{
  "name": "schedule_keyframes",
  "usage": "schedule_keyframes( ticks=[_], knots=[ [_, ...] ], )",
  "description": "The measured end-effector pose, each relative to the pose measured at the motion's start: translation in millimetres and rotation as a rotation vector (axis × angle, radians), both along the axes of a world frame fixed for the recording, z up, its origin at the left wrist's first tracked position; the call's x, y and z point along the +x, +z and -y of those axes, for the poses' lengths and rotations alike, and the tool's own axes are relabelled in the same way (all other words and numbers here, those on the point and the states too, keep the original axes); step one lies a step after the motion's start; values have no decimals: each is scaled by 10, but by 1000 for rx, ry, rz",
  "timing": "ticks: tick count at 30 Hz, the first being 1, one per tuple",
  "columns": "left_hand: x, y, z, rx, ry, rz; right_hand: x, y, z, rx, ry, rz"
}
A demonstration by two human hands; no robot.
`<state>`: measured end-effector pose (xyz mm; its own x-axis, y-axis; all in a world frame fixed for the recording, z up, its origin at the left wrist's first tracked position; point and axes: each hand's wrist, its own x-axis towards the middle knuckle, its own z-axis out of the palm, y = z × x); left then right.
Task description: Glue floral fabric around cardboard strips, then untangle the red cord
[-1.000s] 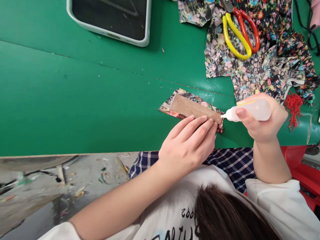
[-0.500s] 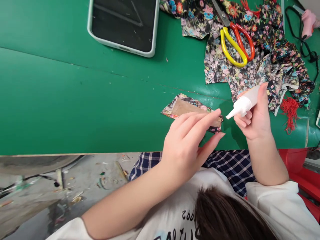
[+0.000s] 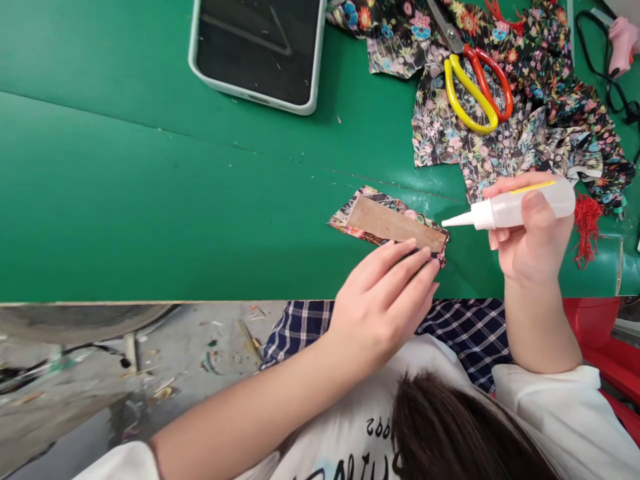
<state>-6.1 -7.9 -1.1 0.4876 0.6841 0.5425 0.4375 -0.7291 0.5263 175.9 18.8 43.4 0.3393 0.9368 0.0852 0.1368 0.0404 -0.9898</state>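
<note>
My right hand [image 3: 533,233] is wrapped round a white glue bottle [image 3: 510,208], tilted nearly level with its thin nozzle pointing left. The nozzle tip is beside the right end of a brown strip [image 3: 393,221] that looks like card or thin wood. Under the strip lies a piece of black floral fabric [image 3: 345,217], its edges showing round the strip and partly folded over it. My left hand [image 3: 385,290] rests with fingers stretched out on the near edge of the fabric, hiding part of it.
Scissors [image 3: 470,93] with yellow and red handles lie on crumpled floral cloth [image 3: 440,137] at the upper right. A phone [image 3: 260,53] is at the top. Red threads [image 3: 589,230] and a pink tool [image 3: 623,47] with a black cord are at the right. The green table [image 3: 150,220] ends near my lap.
The glue bottle has turned from pointing down-left to nearly level, with its tip slightly higher. My left hand has moved down, its fingers flattening on the near fabric edge and uncovering more of the strip.
</note>
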Motion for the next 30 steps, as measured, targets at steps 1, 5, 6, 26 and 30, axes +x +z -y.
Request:
schedule_keyframes(
  ticks=[1, 5, 6, 26, 30],
  knots=[
    [29, -33, 18, 16, -15, -4, -15, -9, 21, 55, -3, 73],
    [130, -122, 41, 83, 9, -38, -39, -73, 68, 188, -3, 310],
    [141, -131, 39, 97, 16, -49, -36, -87, 66, 202, -1, 352],
    [142, -180, 49, 142, 42, -99, -6, -35, -52, -70, 280, -330],
    [173, -122, 56, 103, 0, -135, 7, -10, -77, -63, 260, -319]
  ],
)
